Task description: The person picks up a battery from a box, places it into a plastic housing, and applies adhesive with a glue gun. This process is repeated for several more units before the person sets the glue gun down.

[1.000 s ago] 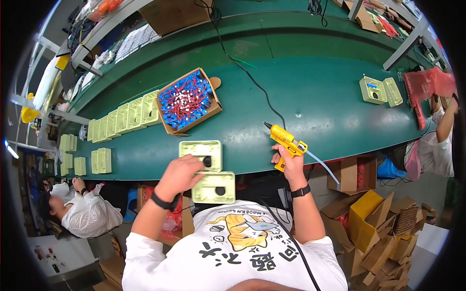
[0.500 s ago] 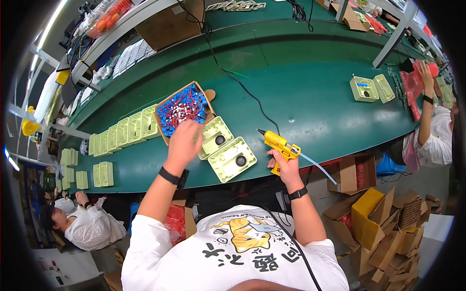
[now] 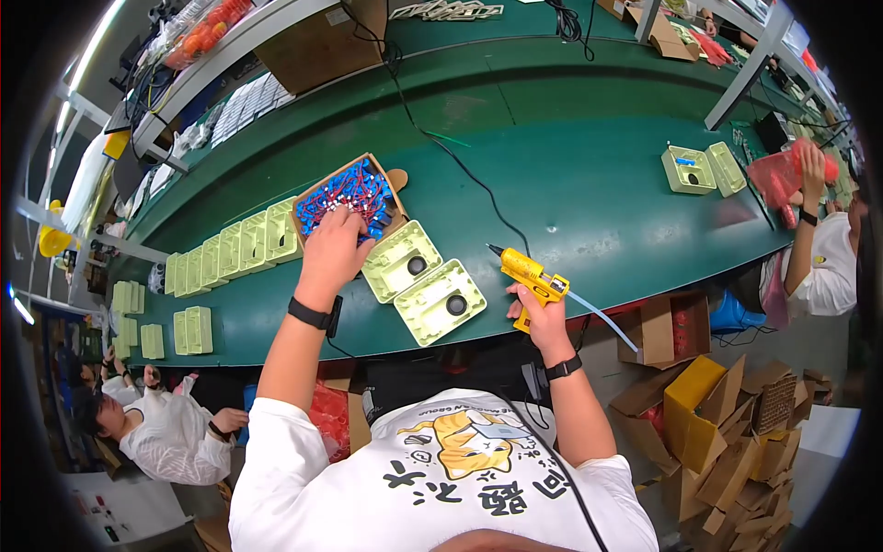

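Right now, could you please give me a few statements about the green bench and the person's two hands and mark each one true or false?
1. The right hand holds a yellow glue gun. True.
2. The left hand rests flat on the bare green bench. False: it reaches into the cardboard box of blue and red wired parts.
3. Two pale green plastic housings lie side by side between the hands. True.
4. The glue gun's nozzle touches a housing. False: it is apart from them, over the bench.
5. A row of pale green housings stands left of the cardboard box. True.
6. Both wrists are bare. False: each wears a dark band.
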`<state>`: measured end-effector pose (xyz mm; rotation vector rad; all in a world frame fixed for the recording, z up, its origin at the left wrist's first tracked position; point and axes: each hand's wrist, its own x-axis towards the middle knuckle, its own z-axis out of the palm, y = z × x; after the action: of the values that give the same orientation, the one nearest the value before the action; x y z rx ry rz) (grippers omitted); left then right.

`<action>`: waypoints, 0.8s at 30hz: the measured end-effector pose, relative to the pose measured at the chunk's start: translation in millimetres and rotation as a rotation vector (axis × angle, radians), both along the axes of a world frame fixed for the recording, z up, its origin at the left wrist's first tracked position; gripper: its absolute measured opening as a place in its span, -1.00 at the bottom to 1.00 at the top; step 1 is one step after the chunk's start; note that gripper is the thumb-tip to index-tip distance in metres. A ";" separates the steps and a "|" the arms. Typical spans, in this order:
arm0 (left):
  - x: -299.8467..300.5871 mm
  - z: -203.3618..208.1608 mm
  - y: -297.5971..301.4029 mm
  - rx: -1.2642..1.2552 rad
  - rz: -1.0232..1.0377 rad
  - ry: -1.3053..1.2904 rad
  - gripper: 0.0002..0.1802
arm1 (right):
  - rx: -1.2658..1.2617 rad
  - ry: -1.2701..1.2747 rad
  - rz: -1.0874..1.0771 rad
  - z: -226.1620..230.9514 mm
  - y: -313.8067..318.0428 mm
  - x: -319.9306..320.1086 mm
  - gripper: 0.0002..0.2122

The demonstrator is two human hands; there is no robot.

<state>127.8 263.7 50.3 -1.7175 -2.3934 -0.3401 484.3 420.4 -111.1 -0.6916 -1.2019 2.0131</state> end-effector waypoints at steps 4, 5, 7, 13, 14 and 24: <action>-4.9 -3.1 -6.8 -0.048 0.000 0.031 -0.79 | 0.010 0.004 -0.017 0.6 -2.7 -0.4 -0.79; -6.5 -4.1 -8.4 -0.052 0.000 0.030 -0.79 | 0.012 -0.002 -0.011 0.9 -2.2 -0.1 -0.78; -9.8 -7.6 -11.2 -0.031 -0.026 0.021 -0.81 | 0.013 -0.014 0.002 0.9 -1.2 -0.2 -0.78; -4.6 -10.1 -20.7 -0.027 -0.017 -0.051 -0.83 | 0.011 -0.019 0.005 6.3 -2.8 0.1 -0.78; -3.3 -12.2 -22.9 -0.031 0.015 -0.083 -0.83 | 0.012 -0.018 0.004 6.8 -2.8 -0.3 -0.78; 2.6 -22.5 -21.5 0.008 0.144 -0.240 -0.84 | 0.009 -0.022 -0.021 -0.1 -7.1 -1.9 -0.76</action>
<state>130.3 242.2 27.8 -1.5677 -2.6606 -0.5611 482.4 413.3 -111.2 -0.7202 -1.2110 1.9862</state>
